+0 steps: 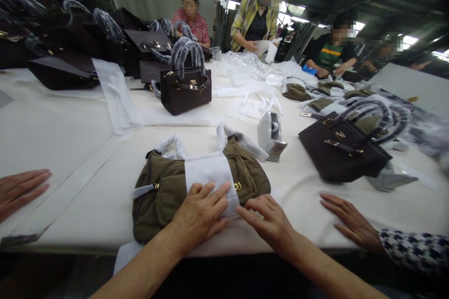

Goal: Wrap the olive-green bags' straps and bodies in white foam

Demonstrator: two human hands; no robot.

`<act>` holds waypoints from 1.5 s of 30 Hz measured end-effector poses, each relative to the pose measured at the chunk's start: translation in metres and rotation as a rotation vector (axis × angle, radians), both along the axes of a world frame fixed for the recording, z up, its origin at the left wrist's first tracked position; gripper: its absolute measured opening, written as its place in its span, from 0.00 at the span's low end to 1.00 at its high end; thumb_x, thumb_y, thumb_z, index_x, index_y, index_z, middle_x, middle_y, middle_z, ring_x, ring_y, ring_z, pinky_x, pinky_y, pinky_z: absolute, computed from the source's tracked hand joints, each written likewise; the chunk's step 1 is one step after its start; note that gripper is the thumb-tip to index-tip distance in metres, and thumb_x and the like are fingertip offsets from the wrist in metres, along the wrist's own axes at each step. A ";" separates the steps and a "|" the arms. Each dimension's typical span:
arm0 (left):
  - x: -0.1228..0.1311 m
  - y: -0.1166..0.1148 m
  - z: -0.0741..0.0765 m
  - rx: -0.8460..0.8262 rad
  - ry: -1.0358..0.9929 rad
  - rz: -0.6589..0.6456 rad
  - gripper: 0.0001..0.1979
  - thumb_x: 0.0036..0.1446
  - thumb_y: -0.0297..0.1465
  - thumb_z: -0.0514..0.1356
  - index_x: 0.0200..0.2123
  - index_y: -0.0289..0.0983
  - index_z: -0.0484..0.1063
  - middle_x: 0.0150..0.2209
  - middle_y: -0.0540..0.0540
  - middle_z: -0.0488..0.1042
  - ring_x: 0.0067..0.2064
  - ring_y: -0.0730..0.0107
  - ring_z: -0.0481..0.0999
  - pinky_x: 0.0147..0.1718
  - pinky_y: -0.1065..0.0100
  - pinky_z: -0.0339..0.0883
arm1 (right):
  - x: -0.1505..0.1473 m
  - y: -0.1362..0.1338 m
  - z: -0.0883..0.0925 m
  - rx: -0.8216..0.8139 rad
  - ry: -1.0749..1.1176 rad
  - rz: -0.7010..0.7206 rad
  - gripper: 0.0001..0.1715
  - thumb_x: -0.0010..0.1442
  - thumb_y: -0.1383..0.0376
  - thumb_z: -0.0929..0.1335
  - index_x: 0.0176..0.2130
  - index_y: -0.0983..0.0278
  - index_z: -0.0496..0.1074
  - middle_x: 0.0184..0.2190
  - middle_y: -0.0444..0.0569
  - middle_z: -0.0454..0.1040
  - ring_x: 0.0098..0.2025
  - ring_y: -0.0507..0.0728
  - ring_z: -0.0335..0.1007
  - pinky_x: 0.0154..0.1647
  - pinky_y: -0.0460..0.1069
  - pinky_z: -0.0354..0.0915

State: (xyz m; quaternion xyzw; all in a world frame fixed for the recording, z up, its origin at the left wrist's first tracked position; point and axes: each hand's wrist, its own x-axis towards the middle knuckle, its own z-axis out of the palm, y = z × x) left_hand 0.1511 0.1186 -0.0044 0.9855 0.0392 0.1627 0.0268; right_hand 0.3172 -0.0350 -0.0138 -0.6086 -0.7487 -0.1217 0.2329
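Note:
An olive-green corduroy handbag [171, 196] lies in front of me at the table's near edge. A band of white wrapping paper [206, 170] runs over its middle, and white wrap covers its handles. My left hand [203, 208] rests on the paper with fingers spread, pressing it against the bag. My right hand [271, 222] is at the bag's lower right edge, fingers apart and slightly bent, the index fingertip at the paper's border. No object shows in its fingers. A gold-coloured emblem [238, 187] shows just right of the paper.
A tape dispenser [271, 135] stands behind the bag. Dark handbags with wrapped handles are at centre [187, 86] and right [345, 149]. Other people's hands lie at left [23, 191] and right [354, 222]. White paper sheets [117, 96] lie at left; several co-workers stand across the table [80, 149].

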 end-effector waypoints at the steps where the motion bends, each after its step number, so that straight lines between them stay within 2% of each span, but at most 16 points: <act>1: 0.000 0.000 0.000 -0.003 0.003 -0.002 0.15 0.51 0.39 0.58 0.42 0.39 0.66 0.58 0.46 0.60 0.49 0.57 0.63 0.41 0.57 0.54 | 0.002 0.002 0.001 -0.013 -0.026 0.026 0.18 0.58 0.75 0.61 0.48 0.61 0.66 0.34 0.49 0.72 0.32 0.52 0.64 0.33 0.49 0.59; 5: 0.000 0.000 0.001 -0.011 0.001 -0.001 0.15 0.52 0.38 0.58 0.42 0.39 0.66 0.57 0.47 0.61 0.49 0.57 0.63 0.41 0.58 0.54 | 0.005 0.013 0.009 -0.077 -0.065 0.078 0.13 0.61 0.72 0.59 0.42 0.63 0.68 0.33 0.50 0.71 0.30 0.52 0.63 0.31 0.49 0.58; 9: 0.000 0.000 0.002 -0.011 0.003 -0.004 0.14 0.51 0.38 0.58 0.41 0.39 0.66 0.57 0.47 0.61 0.49 0.58 0.63 0.41 0.58 0.54 | 0.001 0.019 0.018 -0.095 0.185 -0.014 0.11 0.61 0.71 0.58 0.35 0.65 0.67 0.33 0.50 0.70 0.34 0.52 0.65 0.34 0.48 0.62; 11: 0.000 0.000 0.002 -0.013 0.010 0.002 0.15 0.52 0.39 0.58 0.41 0.39 0.66 0.58 0.47 0.60 0.49 0.56 0.63 0.41 0.57 0.54 | -0.002 0.017 0.020 -0.095 0.279 -0.040 0.09 0.60 0.71 0.59 0.36 0.65 0.67 0.33 0.50 0.69 0.36 0.52 0.65 0.36 0.48 0.63; 13: 0.000 0.000 0.001 -0.018 0.019 0.007 0.15 0.52 0.39 0.57 0.41 0.39 0.66 0.58 0.48 0.59 0.50 0.55 0.62 0.41 0.57 0.54 | -0.003 0.013 0.017 -0.078 0.229 -0.013 0.09 0.59 0.71 0.61 0.40 0.64 0.67 0.34 0.50 0.70 0.37 0.53 0.66 0.38 0.48 0.64; 16: -0.001 -0.001 0.000 -0.024 0.025 0.002 0.14 0.52 0.39 0.58 0.40 0.39 0.66 0.59 0.48 0.58 0.49 0.56 0.63 0.41 0.57 0.54 | -0.006 0.004 0.005 -0.042 0.013 0.001 0.17 0.57 0.68 0.64 0.48 0.63 0.66 0.42 0.53 0.72 0.46 0.57 0.66 0.49 0.56 0.61; 18: -0.002 -0.001 0.000 -0.023 0.019 -0.004 0.13 0.52 0.39 0.57 0.40 0.40 0.66 0.59 0.47 0.59 0.49 0.57 0.63 0.42 0.57 0.54 | -0.009 -0.002 -0.002 -0.080 -0.115 -0.011 0.22 0.58 0.66 0.63 0.52 0.65 0.63 0.49 0.56 0.69 0.55 0.61 0.58 0.57 0.63 0.50; 21: -0.003 -0.002 0.000 -0.016 0.014 -0.005 0.13 0.52 0.39 0.57 0.40 0.40 0.67 0.58 0.47 0.59 0.49 0.57 0.63 0.42 0.57 0.55 | -0.017 -0.009 -0.002 -0.168 -0.200 0.008 0.26 0.58 0.66 0.62 0.56 0.68 0.59 0.54 0.56 0.65 0.60 0.63 0.50 0.60 0.68 0.38; 24: -0.002 -0.004 -0.002 -0.027 0.005 0.006 0.15 0.52 0.39 0.58 0.42 0.39 0.67 0.58 0.46 0.60 0.50 0.56 0.63 0.42 0.56 0.56 | -0.027 -0.004 0.005 -0.128 -0.137 0.001 0.30 0.59 0.63 0.60 0.59 0.68 0.53 0.56 0.58 0.61 0.62 0.65 0.46 0.59 0.69 0.40; 26: -0.001 -0.004 -0.003 -0.052 -0.013 0.010 0.18 0.53 0.38 0.57 0.47 0.39 0.65 0.57 0.45 0.60 0.50 0.55 0.63 0.43 0.55 0.57 | -0.036 0.006 0.004 -0.076 -0.056 -0.039 0.35 0.61 0.61 0.58 0.62 0.73 0.44 0.59 0.63 0.55 0.62 0.66 0.44 0.58 0.68 0.45; 28: -0.004 -0.005 -0.004 -0.089 -0.048 0.032 0.21 0.53 0.36 0.58 0.50 0.39 0.63 0.56 0.41 0.61 0.50 0.55 0.64 0.45 0.54 0.59 | -0.044 0.016 -0.004 -0.034 -0.010 -0.055 0.40 0.62 0.58 0.56 0.62 0.79 0.36 0.60 0.68 0.49 0.63 0.67 0.41 0.57 0.65 0.50; 30: -0.010 -0.005 -0.004 -0.135 -0.082 0.056 0.22 0.52 0.34 0.59 0.51 0.37 0.62 0.54 0.39 0.63 0.51 0.56 0.64 0.47 0.56 0.60 | -0.050 0.024 -0.017 -0.030 -0.016 -0.040 0.43 0.61 0.55 0.56 0.62 0.80 0.35 0.60 0.69 0.48 0.63 0.68 0.40 0.57 0.64 0.52; 33: -0.028 -0.003 -0.002 -0.185 -0.177 0.085 0.21 0.53 0.29 0.58 0.51 0.34 0.62 0.51 0.37 0.63 0.54 0.57 0.62 0.51 0.58 0.61 | -0.053 0.027 -0.028 -0.076 -0.062 -0.028 0.43 0.58 0.51 0.60 0.63 0.69 0.42 0.62 0.64 0.45 0.63 0.70 0.39 0.56 0.65 0.51; 37: -0.052 0.006 -0.001 -0.142 -0.286 0.194 0.18 0.55 0.25 0.54 0.50 0.32 0.61 0.50 0.37 0.66 0.54 0.57 0.61 0.51 0.56 0.61 | -0.055 0.025 -0.024 -0.080 -0.064 -0.039 0.39 0.54 0.51 0.65 0.61 0.51 0.49 0.64 0.60 0.36 0.62 0.74 0.39 0.53 0.68 0.52; 40: -0.059 0.010 -0.005 -0.105 -0.281 0.190 0.14 0.56 0.25 0.55 0.47 0.34 0.65 0.47 0.39 0.70 0.50 0.60 0.67 0.47 0.59 0.66 | -0.058 0.026 -0.018 -0.100 -0.060 -0.055 0.37 0.54 0.50 0.64 0.60 0.50 0.51 0.64 0.62 0.31 0.61 0.75 0.39 0.53 0.69 0.51; 45: -0.056 0.012 -0.012 -0.065 -0.351 0.178 0.11 0.56 0.22 0.54 0.42 0.33 0.68 0.44 0.41 0.72 0.47 0.63 0.69 0.45 0.61 0.67 | -0.062 0.027 -0.018 -0.104 -0.079 -0.072 0.38 0.55 0.50 0.64 0.61 0.52 0.49 0.64 0.64 0.31 0.61 0.76 0.39 0.53 0.69 0.49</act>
